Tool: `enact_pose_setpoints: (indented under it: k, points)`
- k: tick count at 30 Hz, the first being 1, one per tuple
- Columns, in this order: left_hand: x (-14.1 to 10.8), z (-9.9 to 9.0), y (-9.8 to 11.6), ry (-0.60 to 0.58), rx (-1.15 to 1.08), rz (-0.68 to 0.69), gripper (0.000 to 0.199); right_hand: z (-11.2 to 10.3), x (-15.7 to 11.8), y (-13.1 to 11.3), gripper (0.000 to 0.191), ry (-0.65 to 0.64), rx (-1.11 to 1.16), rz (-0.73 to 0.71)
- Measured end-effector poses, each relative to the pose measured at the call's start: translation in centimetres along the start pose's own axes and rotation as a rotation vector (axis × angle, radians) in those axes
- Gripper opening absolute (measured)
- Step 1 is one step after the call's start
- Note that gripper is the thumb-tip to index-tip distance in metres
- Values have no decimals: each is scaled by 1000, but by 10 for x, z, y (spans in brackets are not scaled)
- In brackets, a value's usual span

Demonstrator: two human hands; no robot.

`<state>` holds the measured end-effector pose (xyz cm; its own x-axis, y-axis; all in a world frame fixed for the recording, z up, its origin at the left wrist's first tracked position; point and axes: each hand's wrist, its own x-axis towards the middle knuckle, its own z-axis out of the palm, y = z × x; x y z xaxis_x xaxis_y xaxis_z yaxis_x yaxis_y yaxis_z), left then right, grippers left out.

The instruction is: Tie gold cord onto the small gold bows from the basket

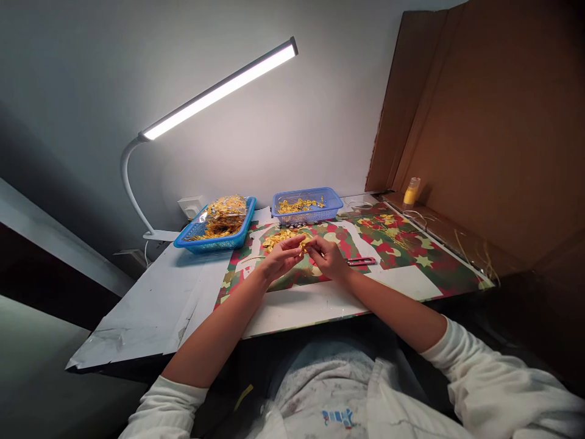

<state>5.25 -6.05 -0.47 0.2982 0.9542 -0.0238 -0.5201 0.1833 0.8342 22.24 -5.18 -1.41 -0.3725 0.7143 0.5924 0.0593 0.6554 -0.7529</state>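
Over the patterned mat, my left hand (282, 258) and my right hand (325, 255) meet at the fingertips. A small yellow piece (303, 245) is pinched between them, its shape too small to make out. Both hands have bent fingers closed on it. Right behind my left hand lies a pile of yellow ribbon-like pieces (272, 240) on the mat. A red-handled tool (362, 261), perhaps a cutter, lies just right of my right hand, partly hidden by it.
A blue basket (214, 245) with yellow and brown bundles stands back left, beside a lamp (132, 189). Behind my hands is a purple-blue basket (307, 214) with yellow pieces. Yellow strands (395, 235) lie right; a small bottle (412, 191) stands by the cardboard (484, 134).
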Motion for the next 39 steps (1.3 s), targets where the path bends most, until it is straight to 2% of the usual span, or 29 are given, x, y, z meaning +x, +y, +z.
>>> enact_pose_setpoints:
  k: [11, 19, 23, 25, 30, 34, 37, 39]
  points:
    - [2, -5, -1, 13, 61, 30, 39, 1, 1, -3, 19, 8, 39, 24]
    - [2, 0, -1, 57, 143, 92, 43, 3, 2, 2, 16, -5, 37, 55]
    - [4, 0, 2, 141, 242, 130, 44, -5, 7, 3, 16, 189, -184, -47]
    - [3, 1, 3, 182, 318, 116, 45, -9, 9, 3, 19, 237, -265, -103]
    - [2, -1, 0, 115, 537, 80, 49, -10, 12, 12, 12, 113, -356, -85]
    - [4, -6, -6, 175, 649, -31, 47, -9, 13, 22, 15, 108, -371, 3]
    - [7, -10, -9, 189, 665, -48, 47, -10, 13, 27, 16, 118, -377, 44]
    - [9, -12, -9, 183, 679, -51, 46, -10, 13, 28, 12, 75, -394, 66]
